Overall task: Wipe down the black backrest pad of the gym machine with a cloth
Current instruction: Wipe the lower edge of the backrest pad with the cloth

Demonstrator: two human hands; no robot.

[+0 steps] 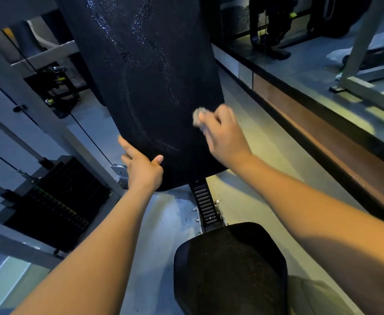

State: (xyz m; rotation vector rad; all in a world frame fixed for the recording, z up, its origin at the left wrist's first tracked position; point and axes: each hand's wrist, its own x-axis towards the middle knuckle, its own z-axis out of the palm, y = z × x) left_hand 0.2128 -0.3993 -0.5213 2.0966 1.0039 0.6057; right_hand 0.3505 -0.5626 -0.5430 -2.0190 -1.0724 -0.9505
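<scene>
Backrest pad point(145, 87) black, pebbled, streaked with moisture

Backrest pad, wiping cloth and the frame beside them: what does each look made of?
Backrest pad: black vinyl or leatherette, judging by its pebbled grain and wet-looking sheen. Cloth: small grey wad bunched in the right hand, blurred, probably soft fabric. Frame: grey painted metal, going by its flat matte box sections.

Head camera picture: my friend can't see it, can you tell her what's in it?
A person's right hand presses a small bunched grey cloth against the lower right edge of a tall black backrest pad. The left hand steadies the pad's bottom left edge. A black seat pad sits below.
</scene>
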